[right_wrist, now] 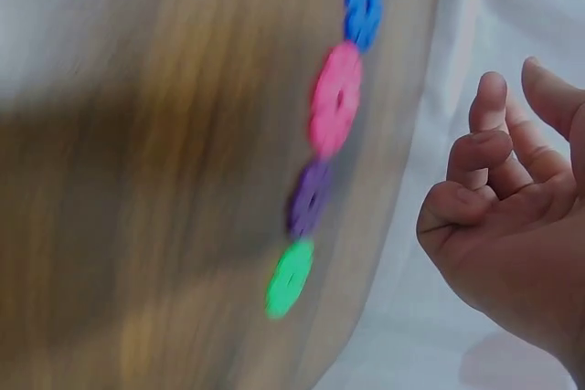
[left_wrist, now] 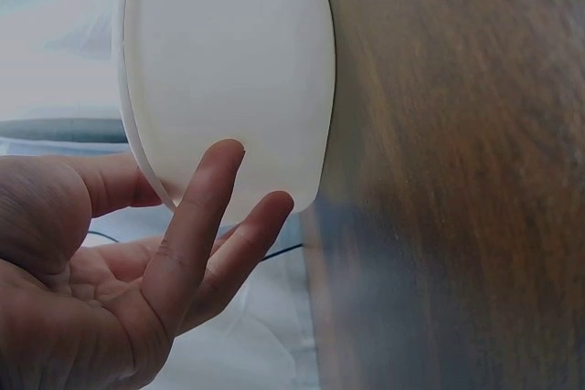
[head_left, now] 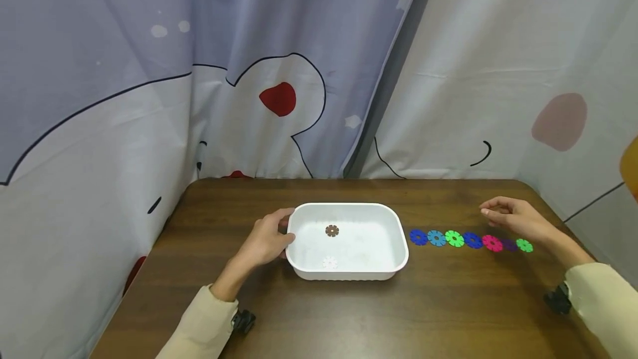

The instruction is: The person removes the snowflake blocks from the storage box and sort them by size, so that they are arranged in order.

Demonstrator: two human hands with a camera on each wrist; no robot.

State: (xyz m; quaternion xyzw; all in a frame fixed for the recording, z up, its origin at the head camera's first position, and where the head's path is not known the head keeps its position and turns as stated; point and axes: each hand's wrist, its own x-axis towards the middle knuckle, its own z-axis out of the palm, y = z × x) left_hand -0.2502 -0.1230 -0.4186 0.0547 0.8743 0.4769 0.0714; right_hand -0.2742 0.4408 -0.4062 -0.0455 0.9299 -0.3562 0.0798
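Observation:
A white plastic tray sits on the table, a brown notched disc and a white notched disc lying in it. My left hand grips its left end, thumb at the rim and other fingers against the outer wall, as the left wrist view also shows. To the tray's right runs a row of flower-shaped discs, among them a light blue one, a pink one, a purple one and a green one at its end. Above that end hovers my right hand, fingers loosely bent, holding nothing.
The brown wooden table has rounded far corners. Patterned curtains hang behind it and along both sides. Dark straps or devices show at both wrists below the pale sleeves.

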